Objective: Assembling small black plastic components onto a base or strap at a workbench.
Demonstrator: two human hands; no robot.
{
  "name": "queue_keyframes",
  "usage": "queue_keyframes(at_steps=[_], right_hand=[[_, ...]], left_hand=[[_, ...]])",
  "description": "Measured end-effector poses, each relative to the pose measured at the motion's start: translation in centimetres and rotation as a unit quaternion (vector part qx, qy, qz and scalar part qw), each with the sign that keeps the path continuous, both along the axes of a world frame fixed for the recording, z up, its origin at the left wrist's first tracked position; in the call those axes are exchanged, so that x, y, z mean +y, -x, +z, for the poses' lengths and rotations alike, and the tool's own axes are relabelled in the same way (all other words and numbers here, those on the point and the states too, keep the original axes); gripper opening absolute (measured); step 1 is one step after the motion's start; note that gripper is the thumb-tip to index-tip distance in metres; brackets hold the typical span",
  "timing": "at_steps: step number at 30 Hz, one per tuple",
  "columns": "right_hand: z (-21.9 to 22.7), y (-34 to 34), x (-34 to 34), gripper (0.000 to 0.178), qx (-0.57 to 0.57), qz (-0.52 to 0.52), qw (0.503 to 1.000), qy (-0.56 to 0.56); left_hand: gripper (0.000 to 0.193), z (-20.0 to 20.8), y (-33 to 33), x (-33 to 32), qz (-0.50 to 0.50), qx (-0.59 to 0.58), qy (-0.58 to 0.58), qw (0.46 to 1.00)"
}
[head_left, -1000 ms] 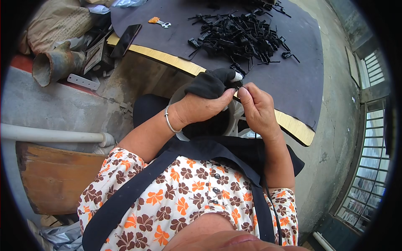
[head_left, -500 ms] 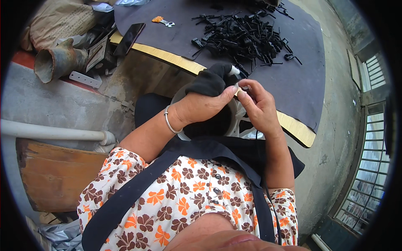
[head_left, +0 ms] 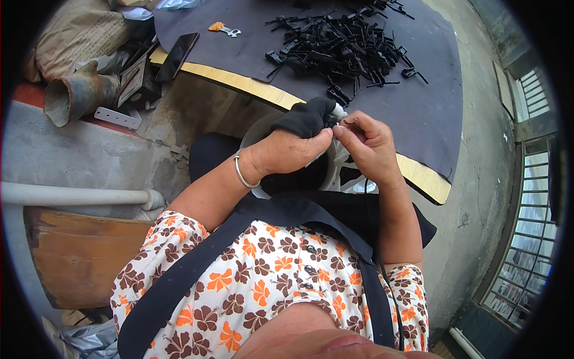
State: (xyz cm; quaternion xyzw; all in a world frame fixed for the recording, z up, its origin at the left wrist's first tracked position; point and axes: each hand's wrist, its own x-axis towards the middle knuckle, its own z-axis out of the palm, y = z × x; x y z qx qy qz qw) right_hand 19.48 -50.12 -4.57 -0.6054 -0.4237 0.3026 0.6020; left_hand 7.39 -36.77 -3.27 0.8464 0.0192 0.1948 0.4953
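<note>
My left hand (head_left: pixel 287 146) has black cloth (head_left: pixel 306 118) over its fingers, and a white wrap (head_left: pixel 339 112) shows at one fingertip. Its bare thumb presses in against those fingers; a dark bit shows there, too hidden to name. My right hand (head_left: pixel 369 143) meets it, thumb and index finger pinched together at the left thumb's tip. Only a tiny pale spot shows between the two hands. Both are just above the near edge of the dark-topped table (head_left: pixel 418 119), over a round bucket (head_left: pixel 330 173). Beyond them lies a heap of small black plastic parts with thin stems (head_left: pixel 341 48).
An orange-handled wrench (head_left: pixel 225 29) lies on the table, with a phone (head_left: pixel 177 57) at its left edge. Further left are a rusty pipe fitting (head_left: pixel 78 93), a brown paper sack (head_left: pixel 81 39) and a white pipe (head_left: pixel 78 194). A barred window (head_left: pixel 523 233) is at right.
My fingertips have drawn closer together, and the pale piece seen between them earlier is now mostly covered. The table and its heap appear slightly shifted up and left in the picture.
</note>
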Motion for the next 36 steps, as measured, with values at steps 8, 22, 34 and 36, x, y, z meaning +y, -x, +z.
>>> queue_keyframes(at_steps=[8, 22, 34, 36], right_hand=[[-0.7, 0.5, 0.4, 0.029, -0.114, 0.023, 0.991, 0.060], [-2.1, -2.8, 2.1, 0.015, -0.469, -0.145, 0.853, 0.181], [-1.2, 0.4, 1.3, 0.016, -0.564, -0.115, 0.817, -0.020], [-1.1, 0.5, 1.3, 0.018, -0.548, -0.120, 0.827, -0.032]], left_hand=[[0.022, 0.5, 0.2, -0.6, 0.022, -0.012, -0.094, 0.995], [0.014, 0.4, 0.5, 1.8, 0.125, -0.023, -0.389, 0.912], [0.027, -0.9, -1.4, 0.5, 0.170, 0.042, -0.095, 0.980], [0.022, -1.4, -1.2, 0.7, 0.144, 0.031, 0.043, 0.988]])
